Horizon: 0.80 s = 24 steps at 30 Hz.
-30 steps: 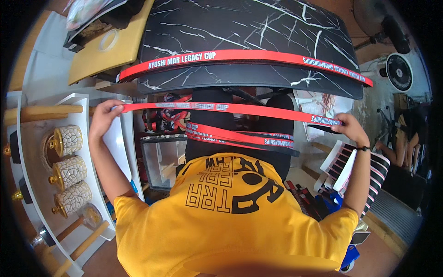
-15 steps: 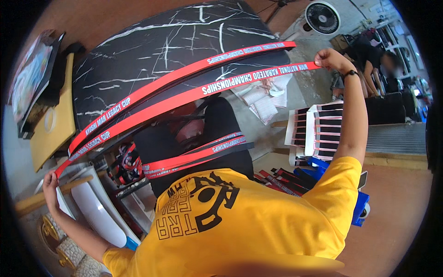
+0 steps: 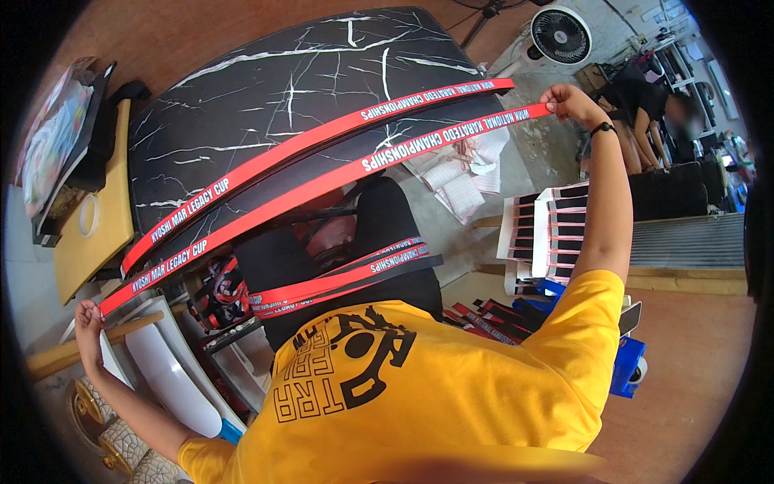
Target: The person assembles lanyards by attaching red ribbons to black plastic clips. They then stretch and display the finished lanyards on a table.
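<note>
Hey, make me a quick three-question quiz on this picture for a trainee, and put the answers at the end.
1. Multiple choice: what do the left hand and the right hand hold stretched out between them?
A) a wooden rod
B) a red strap with pale lettering
C) a white cable

2. True or false: a second red strap lies over the black marbled table.

3. Fill in the blank: the dark bracelet is on the person's ____ wrist.

Key: 1, B. 2, true. 3, right.
</note>
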### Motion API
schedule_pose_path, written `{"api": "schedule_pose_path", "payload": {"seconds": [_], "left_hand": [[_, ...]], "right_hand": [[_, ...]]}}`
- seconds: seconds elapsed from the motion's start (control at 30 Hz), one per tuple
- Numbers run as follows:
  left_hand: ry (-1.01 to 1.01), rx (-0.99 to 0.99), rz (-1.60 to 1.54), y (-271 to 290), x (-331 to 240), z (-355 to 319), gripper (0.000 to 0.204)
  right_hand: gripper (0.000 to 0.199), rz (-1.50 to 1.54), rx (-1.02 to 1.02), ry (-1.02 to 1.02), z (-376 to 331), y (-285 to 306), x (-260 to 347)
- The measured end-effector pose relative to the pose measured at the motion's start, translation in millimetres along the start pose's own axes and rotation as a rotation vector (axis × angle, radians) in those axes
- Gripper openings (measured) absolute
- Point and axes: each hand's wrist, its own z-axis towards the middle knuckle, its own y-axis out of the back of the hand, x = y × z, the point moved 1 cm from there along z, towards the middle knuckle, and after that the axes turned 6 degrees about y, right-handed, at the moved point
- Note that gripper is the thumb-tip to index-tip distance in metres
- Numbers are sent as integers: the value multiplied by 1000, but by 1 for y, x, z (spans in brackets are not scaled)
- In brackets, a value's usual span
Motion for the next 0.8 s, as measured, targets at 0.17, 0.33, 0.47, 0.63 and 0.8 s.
{"api": "schedule_pose_path", "payload": {"seconds": [0.17, 0.33, 0.47, 0.63, 0.8], "left_hand": [[-19, -53, -8, 1, 2, 0, 14], [90, -216, 83, -7, -4, -3, 29], [107, -199, -149, -37, 4, -13, 23], [230, -234, -213, -86, -8, -3, 24], [181, -317, -308, -100, -39, 16, 24]], "right_hand": [[14, 38, -7, 20, 4, -1, -5], [12, -118, -67, 89, 10, 3, -18], [16, -344, -189, 116, 19, 8, -37], [11, 120, -348, -6, 26, 32, -76], [13, 123, -595, 129, 60, 68, -84]]}}
